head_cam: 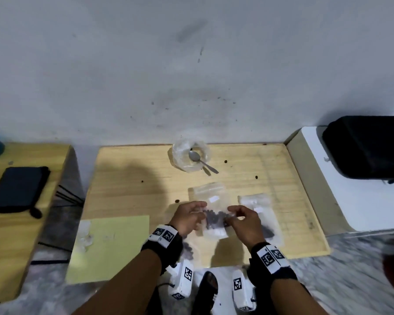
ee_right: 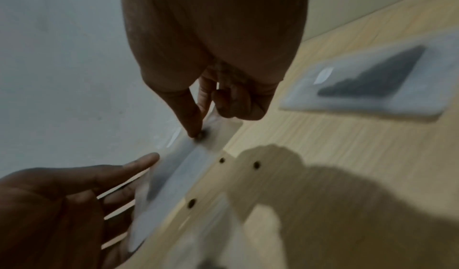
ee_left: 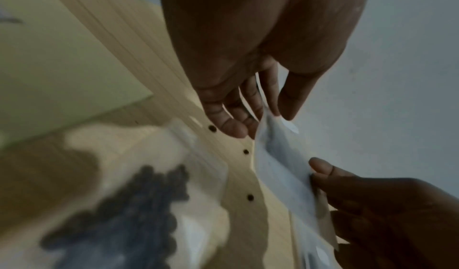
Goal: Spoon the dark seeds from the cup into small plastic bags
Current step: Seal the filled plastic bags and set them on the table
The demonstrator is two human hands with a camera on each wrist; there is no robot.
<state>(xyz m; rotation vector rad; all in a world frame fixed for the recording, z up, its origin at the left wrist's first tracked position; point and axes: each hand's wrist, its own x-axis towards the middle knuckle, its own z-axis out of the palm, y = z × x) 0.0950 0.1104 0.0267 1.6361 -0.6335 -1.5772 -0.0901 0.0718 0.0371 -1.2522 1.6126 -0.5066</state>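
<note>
Labels first: nothing readable, just blank white patches on the bags and black-and-white square code tags on both wrist bands.

Head view: both hands are holding 1 small plastic bag (head_cam: 215,220) of dark seeds (head_cam: 216,218) just above the wooden table (head_cam: 127,178). The left hand (head_cam: 188,215) is pinching its left edge and the right hand (head_cam: 245,220) its right edge. A clear cup (head_cam: 189,156) with a spoon (head_cam: 199,159) is sitting near the wall, and 2 more bags are lying just beyond the hands.

Left wrist view: thumb and fingertips (ee_left: 272,96) are pinching the bag's corner, other fingers loosely curled. 3 loose seeds are lying on the wood.

Right wrist view: thumb and index are pinching the bag's top strip, remaining fingers (ee_right: 238,104) curling inward. Another filled bag (ee_right: 372,81) is lying flat nearby.
</note>
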